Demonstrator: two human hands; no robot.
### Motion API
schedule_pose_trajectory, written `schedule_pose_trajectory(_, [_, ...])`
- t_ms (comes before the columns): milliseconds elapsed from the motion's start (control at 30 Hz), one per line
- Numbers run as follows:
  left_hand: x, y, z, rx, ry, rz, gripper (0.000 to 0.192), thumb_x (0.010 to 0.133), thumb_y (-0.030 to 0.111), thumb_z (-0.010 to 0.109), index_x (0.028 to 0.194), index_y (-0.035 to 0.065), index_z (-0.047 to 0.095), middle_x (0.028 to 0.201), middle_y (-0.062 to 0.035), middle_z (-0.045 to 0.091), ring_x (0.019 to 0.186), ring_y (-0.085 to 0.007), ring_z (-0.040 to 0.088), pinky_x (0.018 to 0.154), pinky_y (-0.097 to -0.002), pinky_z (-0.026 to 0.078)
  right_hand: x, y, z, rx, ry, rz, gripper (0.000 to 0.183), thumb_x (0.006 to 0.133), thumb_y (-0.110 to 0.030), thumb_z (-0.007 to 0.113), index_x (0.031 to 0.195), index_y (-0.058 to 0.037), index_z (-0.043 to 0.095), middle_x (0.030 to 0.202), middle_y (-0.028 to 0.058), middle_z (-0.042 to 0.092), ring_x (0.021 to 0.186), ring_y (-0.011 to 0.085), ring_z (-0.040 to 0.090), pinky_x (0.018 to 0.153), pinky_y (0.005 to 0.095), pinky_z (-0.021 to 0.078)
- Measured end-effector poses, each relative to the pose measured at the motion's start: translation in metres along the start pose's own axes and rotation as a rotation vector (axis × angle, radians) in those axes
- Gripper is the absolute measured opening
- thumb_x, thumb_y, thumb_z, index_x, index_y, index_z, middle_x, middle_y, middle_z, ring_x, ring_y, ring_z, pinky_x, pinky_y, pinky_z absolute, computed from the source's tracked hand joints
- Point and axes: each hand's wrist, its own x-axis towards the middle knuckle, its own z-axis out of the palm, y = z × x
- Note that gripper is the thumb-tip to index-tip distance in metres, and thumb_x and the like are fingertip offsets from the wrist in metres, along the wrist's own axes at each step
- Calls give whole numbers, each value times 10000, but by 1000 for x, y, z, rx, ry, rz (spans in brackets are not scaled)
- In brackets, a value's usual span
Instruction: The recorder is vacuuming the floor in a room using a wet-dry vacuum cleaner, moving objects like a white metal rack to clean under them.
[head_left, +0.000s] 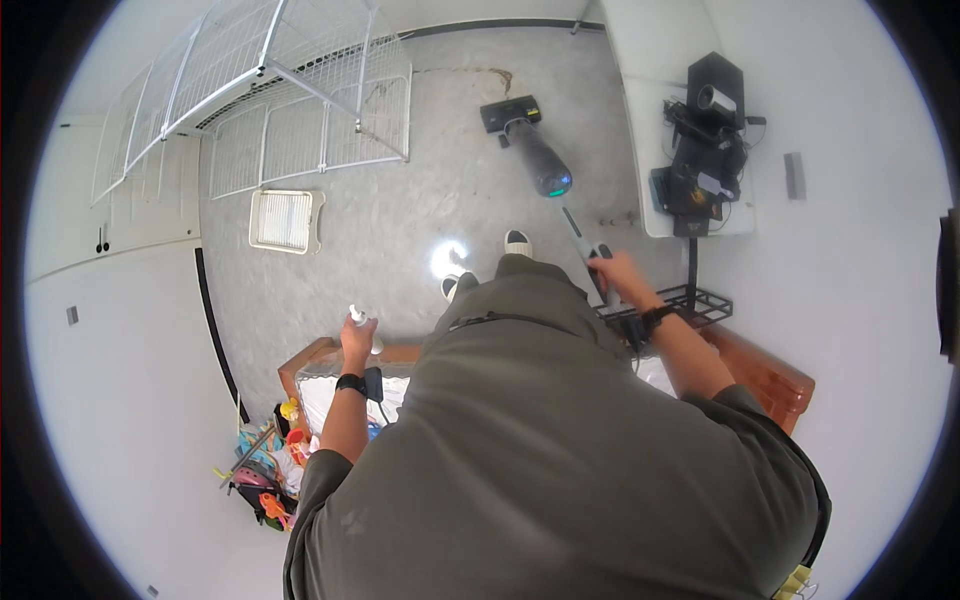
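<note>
My right hand (619, 277) grips the handle (581, 232) of an upright floor washer. Its dark body (541, 159) leans back towards me, with a lit display at the near end. Farther off, the black floor head (511, 114) rests on the grey concrete floor (442, 135), just short of a brown stain (501, 75). Held out to my left, my left hand (357, 341) is closed around a white pump or spray bottle (360, 316), whose lower part shows below the fingers.
White wire racks (322, 142) stand at upper left, near a cream slatted plastic tray (283, 220). At right, a white table (652, 180) bears a black speaker box (715, 86) and cables. A wooden-framed bed or bench (765, 375) is behind me, with piled toys (262, 480) at left.
</note>
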Motion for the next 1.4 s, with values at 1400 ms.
schedule_pose_trajectory(1400, [-88,-96,-22,48,12,-229,539,764,328,800,1110,-40,609,1053,-261,688,1013,-412,667,861,-466,519,66,-21,73,-54,-158,-88,298,833,-201,697,614,-14,619,542,70,574,488,176,550,486,338,420])
